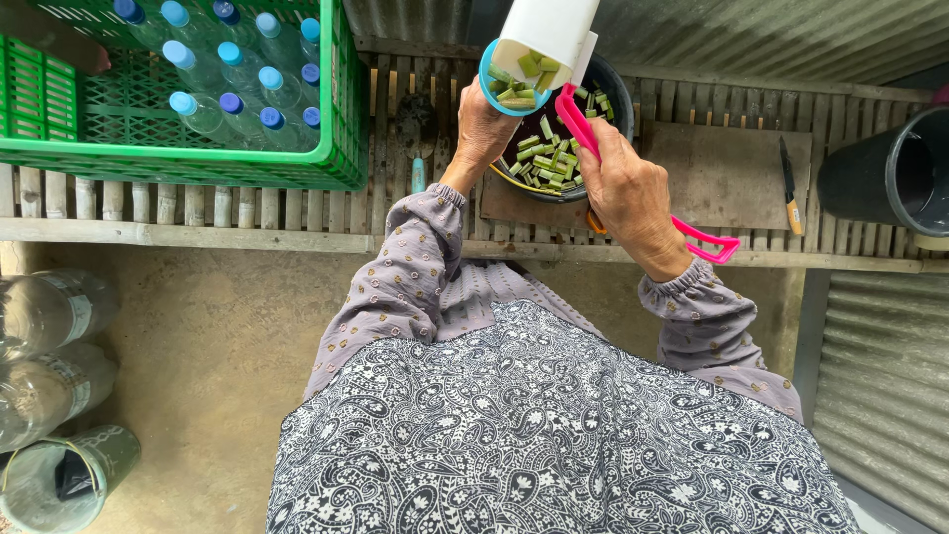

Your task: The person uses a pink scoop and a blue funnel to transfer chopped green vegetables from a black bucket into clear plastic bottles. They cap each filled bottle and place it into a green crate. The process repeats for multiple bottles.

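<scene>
Right hand (625, 193) grips pink tool (692, 232) | left hand (484, 129) grips white container (544, 30) | green crate (198, 163) left of bowl (618, 84)

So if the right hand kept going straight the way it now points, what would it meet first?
The right hand, gripping a pink-handled tool, points up and left toward the white container held by the left hand. It would likely meet that container's open mouth first, above the dark bowl of green pieces, though depth is unclear.

Crate (198, 163) left of bowl (613, 84)
</scene>
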